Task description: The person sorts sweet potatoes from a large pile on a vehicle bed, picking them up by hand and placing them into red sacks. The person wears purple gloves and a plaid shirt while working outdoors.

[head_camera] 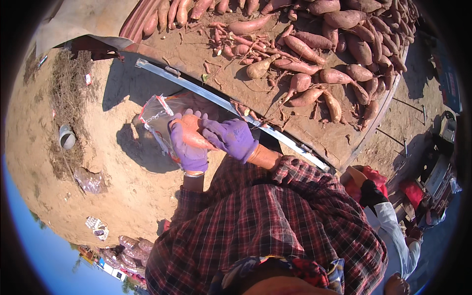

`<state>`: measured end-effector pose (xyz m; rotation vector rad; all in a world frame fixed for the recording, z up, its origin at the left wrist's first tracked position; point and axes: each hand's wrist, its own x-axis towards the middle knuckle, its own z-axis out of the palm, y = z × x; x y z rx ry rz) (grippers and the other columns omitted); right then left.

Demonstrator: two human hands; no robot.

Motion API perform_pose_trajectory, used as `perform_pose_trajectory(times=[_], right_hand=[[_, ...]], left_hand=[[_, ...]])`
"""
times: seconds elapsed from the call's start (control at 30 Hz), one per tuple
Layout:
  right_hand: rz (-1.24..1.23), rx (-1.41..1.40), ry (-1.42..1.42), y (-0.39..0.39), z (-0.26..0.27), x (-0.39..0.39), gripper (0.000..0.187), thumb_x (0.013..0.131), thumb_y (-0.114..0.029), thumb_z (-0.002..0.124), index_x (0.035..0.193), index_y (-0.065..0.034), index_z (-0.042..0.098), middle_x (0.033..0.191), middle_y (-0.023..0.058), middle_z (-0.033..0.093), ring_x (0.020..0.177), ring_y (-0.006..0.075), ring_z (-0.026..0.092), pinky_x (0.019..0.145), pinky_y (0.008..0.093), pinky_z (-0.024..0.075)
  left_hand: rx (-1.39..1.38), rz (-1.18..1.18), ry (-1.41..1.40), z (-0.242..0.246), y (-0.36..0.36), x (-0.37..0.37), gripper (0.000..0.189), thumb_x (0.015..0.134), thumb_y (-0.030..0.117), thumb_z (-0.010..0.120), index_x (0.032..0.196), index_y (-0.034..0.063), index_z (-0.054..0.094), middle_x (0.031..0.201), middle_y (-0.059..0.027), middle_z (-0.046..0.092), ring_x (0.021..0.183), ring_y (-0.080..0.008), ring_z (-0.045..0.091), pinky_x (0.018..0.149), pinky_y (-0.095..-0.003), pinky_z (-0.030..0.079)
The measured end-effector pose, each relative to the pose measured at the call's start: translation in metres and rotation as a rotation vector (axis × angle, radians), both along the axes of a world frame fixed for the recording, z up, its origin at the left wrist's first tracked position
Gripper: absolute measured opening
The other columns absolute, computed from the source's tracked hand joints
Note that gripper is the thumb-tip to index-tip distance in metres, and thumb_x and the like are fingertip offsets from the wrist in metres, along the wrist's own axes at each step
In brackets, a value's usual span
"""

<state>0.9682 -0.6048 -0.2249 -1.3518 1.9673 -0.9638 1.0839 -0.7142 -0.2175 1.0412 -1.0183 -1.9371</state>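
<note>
A reddish sweet potato [195,139] rests in the palm of my left hand [188,153], which wears a purple coated glove. From the other side, my right hand [232,139], gloved alike, has its fingers on the same sweet potato. A second one may be pressed against it; I cannot tell. Just beyond the hands is a clear plastic bag [156,110] with a red and white edge, its mouth spread beside the metal rail [206,94] of a truck bed. Part of the bag is hidden behind my hands.
On the soil-covered truck bed [191,55] lie many sweet potatoes [357,48] and thin roots [250,44]. Dry sand with a metal can [67,137] is on the left. Filled bags [132,250] stand lower left. Another person's sleeve [394,236] shows at lower right.
</note>
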Motion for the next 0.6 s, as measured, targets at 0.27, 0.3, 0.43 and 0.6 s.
perform_pose_trajectory(times=[0.27,0.3,0.43,0.6], right_hand=[[-0.108,0.377,-0.23,0.003,-0.003,-0.073,0.038,0.098,-0.047,0.059,0.113,-0.0135,0.064,0.084,0.0131,0.071,0.081,0.0307,0.071,0.071,0.0446,0.0516],[-0.109,0.361,0.112,0.019,-0.018,-0.089,0.034,0.096,-0.044,0.061,0.115,-0.0154,0.063,0.091,0.0127,0.071,0.089,0.0311,0.07,0.075,0.0465,0.0517],[-0.185,0.242,0.809,0.031,-0.064,-0.163,0.036,0.084,-0.018,0.064,0.12,-0.0218,0.062,0.112,0.0065,0.063,0.115,0.0317,0.056,0.095,0.0492,0.0452],[-0.002,0.199,0.902,0.016,-0.102,-0.22,0.035,0.086,-0.022,0.065,0.121,-0.0226,0.062,0.116,0.0057,0.062,0.123,0.0321,0.052,0.104,0.0509,0.0399]], left_hand=[[-0.587,-0.018,-0.709,-0.048,-0.073,0.12,0.036,0.089,0.007,0.066,0.123,0.0014,0.058,0.115,-0.0105,0.058,0.105,-0.0211,0.057,0.088,-0.0365,0.051],[-0.714,-0.063,-0.867,-0.058,-0.083,0.111,0.038,0.089,0.009,0.067,0.124,0.0006,0.058,0.11,-0.0091,0.059,0.1,-0.0201,0.058,0.085,-0.0337,0.049],[-0.436,-0.228,-0.945,-0.197,-0.104,0.199,0.039,0.091,0.011,0.067,0.126,-0.0008,0.057,0.111,-0.0088,0.059,0.097,-0.0199,0.058,0.086,-0.0327,0.049],[-0.004,-0.018,-0.753,-0.197,-0.071,0.166,0.041,0.092,0.01,0.066,0.129,-0.0024,0.055,0.118,-0.0109,0.058,0.099,-0.0173,0.059,0.085,-0.0301,0.051]])
